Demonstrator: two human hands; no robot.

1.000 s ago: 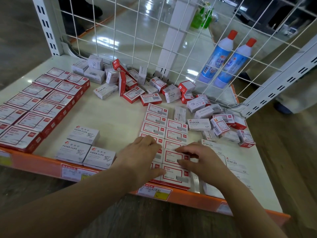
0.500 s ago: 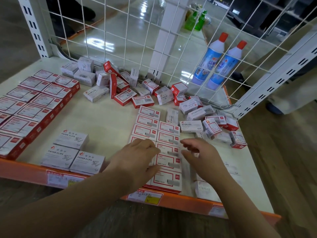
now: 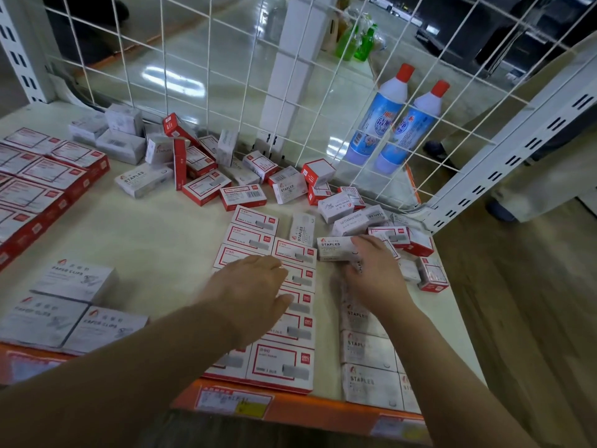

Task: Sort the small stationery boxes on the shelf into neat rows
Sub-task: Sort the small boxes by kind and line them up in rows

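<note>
Two neat columns of red-and-white staple boxes (image 3: 284, 360) run from the shelf's front edge toward the back. My left hand (image 3: 248, 292) rests flat on the left column, fingers relaxed. My right hand (image 3: 371, 273) reaches over a white STAPLES box (image 3: 334, 248) just right of the columns, fingers curled on its right end. A column of white STAPLES boxes (image 3: 368, 350) lies under my right forearm. A loose heap of mixed small boxes (image 3: 245, 176) sits along the back wire grid.
Three white paper clip boxes (image 3: 74, 305) lie front left, and rows of larger red boxes (image 3: 42, 185) fill the far left. The wire grid (image 3: 226, 76) closes the back; two blue bottles (image 3: 394, 121) stand behind it. An orange price rail (image 3: 290, 409) edges the shelf (image 3: 155, 240).
My right hand left the red-and-white column and moved back and right onto the white STAPLES box. My left hand stayed on the left column.
</note>
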